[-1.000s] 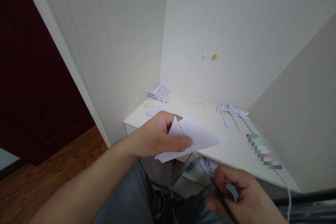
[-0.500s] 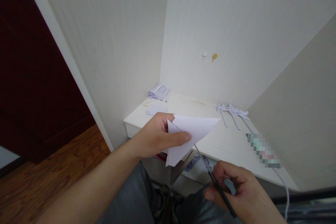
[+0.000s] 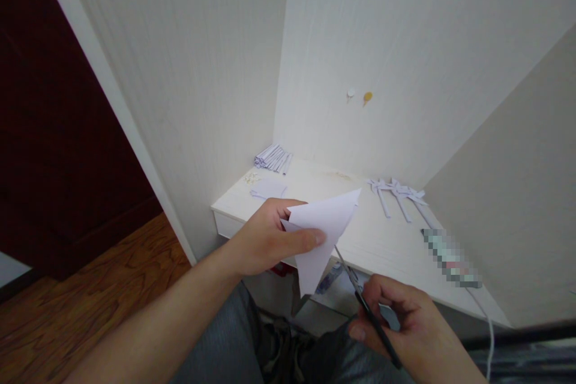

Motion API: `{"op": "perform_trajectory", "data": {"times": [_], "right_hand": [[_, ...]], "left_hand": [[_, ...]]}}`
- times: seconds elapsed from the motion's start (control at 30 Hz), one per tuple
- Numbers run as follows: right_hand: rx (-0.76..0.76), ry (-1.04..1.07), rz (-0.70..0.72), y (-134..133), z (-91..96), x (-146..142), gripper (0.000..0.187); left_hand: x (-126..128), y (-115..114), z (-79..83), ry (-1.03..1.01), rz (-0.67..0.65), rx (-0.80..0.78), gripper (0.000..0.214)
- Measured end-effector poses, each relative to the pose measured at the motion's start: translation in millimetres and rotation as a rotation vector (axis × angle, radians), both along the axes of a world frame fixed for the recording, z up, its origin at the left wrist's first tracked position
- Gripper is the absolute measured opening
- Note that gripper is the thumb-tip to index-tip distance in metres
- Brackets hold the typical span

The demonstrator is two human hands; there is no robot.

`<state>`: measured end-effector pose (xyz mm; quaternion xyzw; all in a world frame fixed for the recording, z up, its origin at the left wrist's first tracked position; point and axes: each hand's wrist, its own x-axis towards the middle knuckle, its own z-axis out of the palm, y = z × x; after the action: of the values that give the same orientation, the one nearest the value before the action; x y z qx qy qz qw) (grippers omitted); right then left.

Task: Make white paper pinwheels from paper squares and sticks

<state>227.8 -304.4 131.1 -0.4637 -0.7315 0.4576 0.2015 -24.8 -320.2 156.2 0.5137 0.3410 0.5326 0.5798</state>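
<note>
A folded piece of white paper [image 3: 330,216] is pinched in my left hand [image 3: 274,237], thumb across its front and the fingers hidden behind. One corner points up and right, another hangs down past the table edge. My right hand [image 3: 400,318] grips black-handled scissors [image 3: 360,294], with the blades pointing up and left. The blade tip is right by the paper's lower right edge; whether it touches I cannot tell. Behind my left hand, another flat piece of white paper [image 3: 270,188] lies on the white table [image 3: 310,177].
Rolled paper sticks [image 3: 273,159] are piled at the back left, near small white scraps [image 3: 252,178]. Several paper pinwheel shapes on sticks [image 3: 398,192] lie at the back right. A blurred-out device [image 3: 452,258] with a white cable [image 3: 490,336] is at the right. Two hooks [image 3: 368,97] are on the wall.
The paper has turned counterclockwise in my left hand; its upper corner has swung up and left, its lower corner right. The right hand and scissors have barely moved.
</note>
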Motion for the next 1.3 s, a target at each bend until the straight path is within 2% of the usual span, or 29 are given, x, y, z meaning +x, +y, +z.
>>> {"op": "perform_trajectory", "data": {"times": [0.2,0.47,0.6,0.67,0.77,0.83,0.9,0.97,1.1,1.3], "right_hand": [[0.053,0.043,0.002,4.4,-7.2,1.4,0.032],[0.024,0.017,-0.046,2.6,0.2,-8.3,0.032],[0.039,0.033,-0.078,12.6,-13.2,-8.0,0.032],[0.047,0.026,-0.096,26.2,-29.1,-4.9,0.031],[0.065,-0.039,-0.161,57.0,-57.6,3.3,0.033],[0.177,-0.189,-0.211,81.4,-73.0,8.1,0.033],[0.219,-0.252,-0.235,105.2,-82.4,9.6,0.036],[0.217,-0.294,-0.219,126.1,-86.7,6.8,0.034],[0.224,-0.342,-0.205,155.0,-88.5,-5.1,0.026],[0.271,-0.317,-0.244,172.8,-85.7,-11.8,0.024]], "left_hand": [[-1.6,0.3,-3.8,-0.018,0.082,0.008,0.022],[1.0,-1.5,-5.5,0.010,0.123,-0.006,0.022],[-2.5,2.0,-17.8,0.065,0.182,-0.019,0.025],[-6.2,3.9,-33.1,0.115,0.217,-0.042,0.027],[-12.6,5.4,-67.1,0.158,0.209,-0.134,0.034],[-15.6,5.6,-91.8,0.168,0.228,-0.184,0.036],[-17.0,5.3,-113.0,0.161,0.296,-0.216,0.035],[-17.6,4.7,-127.2,0.134,0.334,-0.257,0.037],[-21.3,3.4,-134.2,0.114,0.348,-0.266,0.039],[-30.3,3.1,-118.1,0.072,0.415,-0.240,0.039]]}}
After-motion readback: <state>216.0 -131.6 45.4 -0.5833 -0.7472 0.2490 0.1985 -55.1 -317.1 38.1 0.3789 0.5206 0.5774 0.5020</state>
